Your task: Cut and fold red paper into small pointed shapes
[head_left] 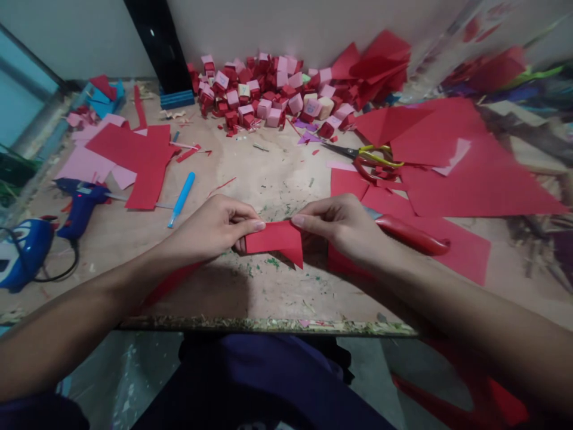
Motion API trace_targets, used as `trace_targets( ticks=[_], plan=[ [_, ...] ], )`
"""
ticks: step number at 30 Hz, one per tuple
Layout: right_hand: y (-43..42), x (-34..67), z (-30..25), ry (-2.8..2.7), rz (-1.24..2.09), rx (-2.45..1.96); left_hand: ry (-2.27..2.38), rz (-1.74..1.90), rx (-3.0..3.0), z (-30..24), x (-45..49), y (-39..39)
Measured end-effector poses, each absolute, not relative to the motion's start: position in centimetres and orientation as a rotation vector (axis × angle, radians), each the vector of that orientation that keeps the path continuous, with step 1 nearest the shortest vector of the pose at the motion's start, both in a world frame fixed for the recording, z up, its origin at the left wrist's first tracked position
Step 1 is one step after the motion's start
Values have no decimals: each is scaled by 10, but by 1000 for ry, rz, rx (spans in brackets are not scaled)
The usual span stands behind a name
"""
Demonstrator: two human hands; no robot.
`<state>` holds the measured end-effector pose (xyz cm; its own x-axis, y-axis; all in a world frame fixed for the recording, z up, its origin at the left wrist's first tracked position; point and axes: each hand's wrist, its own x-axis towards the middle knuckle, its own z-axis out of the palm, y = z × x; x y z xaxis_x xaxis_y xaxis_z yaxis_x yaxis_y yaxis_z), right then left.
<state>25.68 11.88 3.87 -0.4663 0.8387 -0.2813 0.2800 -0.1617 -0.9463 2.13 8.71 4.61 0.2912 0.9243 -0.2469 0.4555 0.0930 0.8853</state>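
Between my two hands is a small piece of red paper (274, 236), folded along its top edge, with a pointed corner hanging down at the right. My left hand (219, 226) pinches its left end between thumb and fingers. At the upper right corner, my right hand (333, 222) grips it with thumb and forefinger. Beneath my right hand lies a red-handled tool (414, 234), partly covered by the hand. A light blue pen-like tool (182, 198) rests left of my left hand.
Several small red and pink paper cubes (268, 89) are heaped at the back. Scissors (371, 158) lie beside large red sheets (474, 161) on the right. On the left are a blue glue gun (83, 200), a blue device (27, 254) with a cable, and red cut paper (145, 158).
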Motion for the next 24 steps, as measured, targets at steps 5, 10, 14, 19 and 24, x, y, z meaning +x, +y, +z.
trace_targets(
  ticks=[5, 10, 14, 19, 24],
  plan=[
    [122, 256, 41, -1766, 1568, -1262, 1317, 562, 1536, 45, 20, 87],
    [112, 251, 35, -1859, 1609, -1154, 1266, 565, 1635, 41, 23, 80],
    [110, 252, 31, -1878, 1542, -1185, 1276, 550, 1649, 44, 25, 80],
    [119, 256, 32, -1930, 1503, -1228, 1351, 658, 1495, 46, 23, 86],
    [122, 258, 34, -2177, 1025, -887, 1348, 658, 1391, 46, 19, 88]
  ],
)
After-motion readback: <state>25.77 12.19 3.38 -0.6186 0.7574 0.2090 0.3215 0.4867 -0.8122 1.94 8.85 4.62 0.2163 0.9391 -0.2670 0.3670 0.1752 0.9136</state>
